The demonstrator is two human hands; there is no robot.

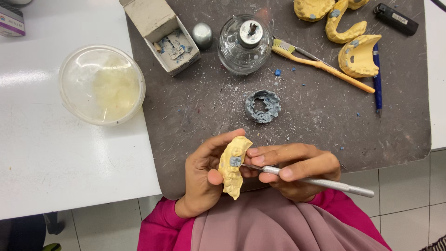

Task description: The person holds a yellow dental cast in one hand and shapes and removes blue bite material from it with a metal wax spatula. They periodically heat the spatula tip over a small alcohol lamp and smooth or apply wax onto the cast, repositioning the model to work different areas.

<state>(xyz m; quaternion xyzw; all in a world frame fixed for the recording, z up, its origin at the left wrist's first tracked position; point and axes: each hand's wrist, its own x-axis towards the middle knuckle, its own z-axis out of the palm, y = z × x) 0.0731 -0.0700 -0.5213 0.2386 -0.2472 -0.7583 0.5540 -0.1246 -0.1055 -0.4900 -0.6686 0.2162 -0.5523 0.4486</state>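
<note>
A yellow dental cast [233, 166] sat in the left hand [204, 179], just off the near edge of the counter [325, 121] and above the person's lap. Its long axis ran nearly straight away from the person, slightly tilted, with a small patch of grey-blue wax [235, 161] on the side facing right. The left hand was closed around the cast, thumb across the front and fingers curled over the top. The right hand [297, 169] lay just beside it, to the cast's right, fingers pinched closed on a slim metal carving tool [320, 182]. The tool's handle trailed out to the right, and its fine tip pointed left, touching or almost touching the wax patch; both hands were equally close to the cast.

On the dark mat further back stood a glass spirit lamp [245, 44] with its metal cap [202, 35] beside it, and a ring-shaped lump of grey wax [263, 106] nearer the hands. An open grey cardboard box [162, 32] holding wax scraps lay at the upper left of the mat. A round clear plastic tub [102, 84] rested on the white surface to the left. A small carton corner [10, 21], white with purple, showed at the far top left. At the upper right lay more yellow casts [344, 28], a yellow toothbrush [320, 65], a blue pen [377, 79] and a black lighter [396, 18].
</note>
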